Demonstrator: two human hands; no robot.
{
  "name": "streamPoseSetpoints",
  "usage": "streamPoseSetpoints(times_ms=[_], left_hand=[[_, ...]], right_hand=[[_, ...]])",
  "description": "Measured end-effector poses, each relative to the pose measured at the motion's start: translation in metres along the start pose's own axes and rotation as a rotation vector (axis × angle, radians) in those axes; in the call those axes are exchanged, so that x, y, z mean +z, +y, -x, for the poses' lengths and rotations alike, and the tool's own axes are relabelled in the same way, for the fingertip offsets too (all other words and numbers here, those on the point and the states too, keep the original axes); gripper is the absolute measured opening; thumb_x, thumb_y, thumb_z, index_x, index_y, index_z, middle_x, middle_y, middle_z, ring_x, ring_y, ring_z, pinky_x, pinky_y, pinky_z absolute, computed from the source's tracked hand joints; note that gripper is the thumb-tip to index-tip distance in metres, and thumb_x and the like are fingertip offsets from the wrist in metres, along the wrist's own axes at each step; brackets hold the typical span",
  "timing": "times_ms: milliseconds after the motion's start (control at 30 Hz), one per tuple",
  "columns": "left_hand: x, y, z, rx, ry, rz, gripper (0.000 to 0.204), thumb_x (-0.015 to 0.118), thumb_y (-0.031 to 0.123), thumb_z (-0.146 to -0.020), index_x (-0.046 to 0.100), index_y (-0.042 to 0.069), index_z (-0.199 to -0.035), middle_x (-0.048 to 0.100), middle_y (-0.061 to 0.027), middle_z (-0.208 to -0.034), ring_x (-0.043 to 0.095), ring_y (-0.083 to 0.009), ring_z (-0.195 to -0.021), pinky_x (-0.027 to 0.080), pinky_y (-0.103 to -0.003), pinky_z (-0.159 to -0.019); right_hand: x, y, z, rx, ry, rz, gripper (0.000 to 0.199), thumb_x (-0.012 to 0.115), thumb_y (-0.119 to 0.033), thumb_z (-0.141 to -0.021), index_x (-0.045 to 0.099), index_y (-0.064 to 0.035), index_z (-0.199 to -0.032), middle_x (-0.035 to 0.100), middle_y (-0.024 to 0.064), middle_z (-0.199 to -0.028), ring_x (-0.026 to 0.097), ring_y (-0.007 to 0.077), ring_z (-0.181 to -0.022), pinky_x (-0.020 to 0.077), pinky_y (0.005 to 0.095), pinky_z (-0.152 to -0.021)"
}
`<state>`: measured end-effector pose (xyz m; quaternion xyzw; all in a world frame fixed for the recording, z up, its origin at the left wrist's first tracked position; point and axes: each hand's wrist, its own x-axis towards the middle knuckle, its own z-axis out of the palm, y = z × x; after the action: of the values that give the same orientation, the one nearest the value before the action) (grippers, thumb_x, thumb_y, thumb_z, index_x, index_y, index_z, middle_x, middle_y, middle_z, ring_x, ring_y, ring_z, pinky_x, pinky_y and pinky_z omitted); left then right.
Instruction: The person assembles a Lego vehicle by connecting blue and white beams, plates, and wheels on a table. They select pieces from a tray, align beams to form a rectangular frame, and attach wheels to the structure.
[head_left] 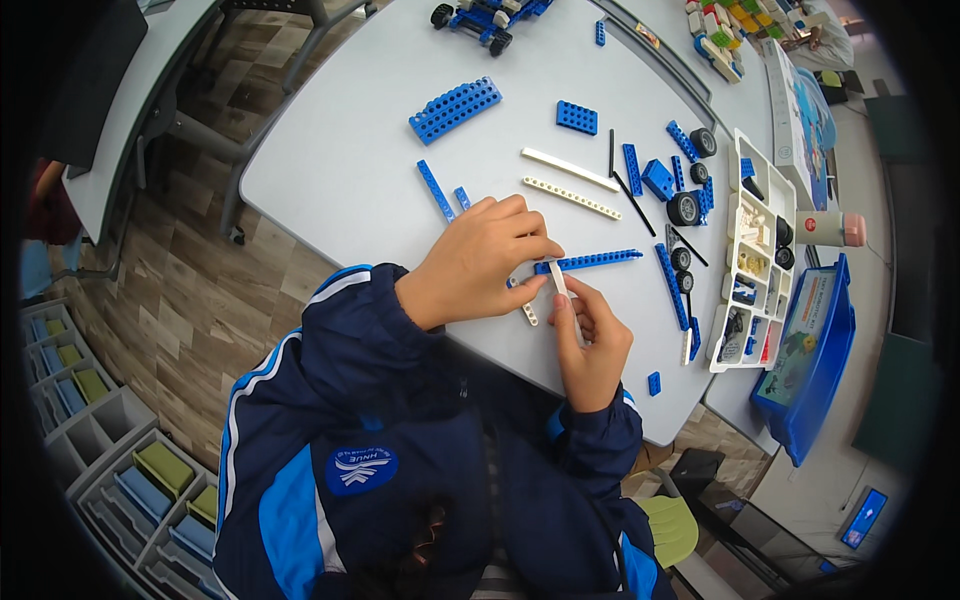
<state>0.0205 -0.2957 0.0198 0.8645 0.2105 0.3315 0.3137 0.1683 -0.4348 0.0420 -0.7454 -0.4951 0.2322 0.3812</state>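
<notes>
My left hand [480,255] is closed, its fingers pinching the near end of a long blue toy-brick beam [600,259] that points to the right. In my right hand [592,345] a slim white beam [557,278] is gripped between thumb and fingers. The white beam's upper end crosses the blue beam close to my left fingertips; whether they are joined I cannot tell. Partly hidden beneath my left hand is a white beam with holes [528,312]. Two more blue beams [436,190] lie just beyond that hand.
On the white table [340,150] lie two long white beams [570,198], blue plates [577,117], black wheels [683,208] and black rods. A sorting tray [735,225] of small parts, a blue bin [805,400] and a bottle [830,229] are right. A blue vehicle model [490,20] stands far off.
</notes>
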Motion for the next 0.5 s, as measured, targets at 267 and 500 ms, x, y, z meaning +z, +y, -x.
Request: streamPoseSetpoints(times_ms=[267, 500], left_hand=[[0.0000, -0.0003, -0.0001, 0.010, -0.002, 0.002, 0.027, 0.077, 0.011, -0.075, 0.074, 0.011, -0.102, 0.065, -0.0034, -0.090, 0.059, -0.0246, -0.090, 0.046, -0.037, -0.077], [0.0011, -0.0031, 0.0010, 0.008, -0.027, 0.023, 0.023, 0.081, 0.016, -0.079, 0.075, 0.012, -0.101, 0.068, -0.0018, -0.091, 0.061, -0.0229, -0.092, 0.047, -0.036, -0.080]], right_hand=[[-0.0068, -0.0052, 0.0044, -0.011, -0.080, 0.052, 0.028, 0.058, -0.008, -0.105, 0.067, 0.0032, -0.129, 0.066, 0.0043, -0.068, 0.059, 0.0068, -0.063, 0.0466, 0.0219, -0.061], [-0.0066, -0.0083, 0.0001, 0.088, -0.122, -0.119, 0.018, 0.055, -0.012, -0.108, 0.057, 0.0007, -0.120, 0.063, 0.0038, -0.064, 0.048, 0.0037, -0.054, 0.0362, 0.0215, -0.052]])
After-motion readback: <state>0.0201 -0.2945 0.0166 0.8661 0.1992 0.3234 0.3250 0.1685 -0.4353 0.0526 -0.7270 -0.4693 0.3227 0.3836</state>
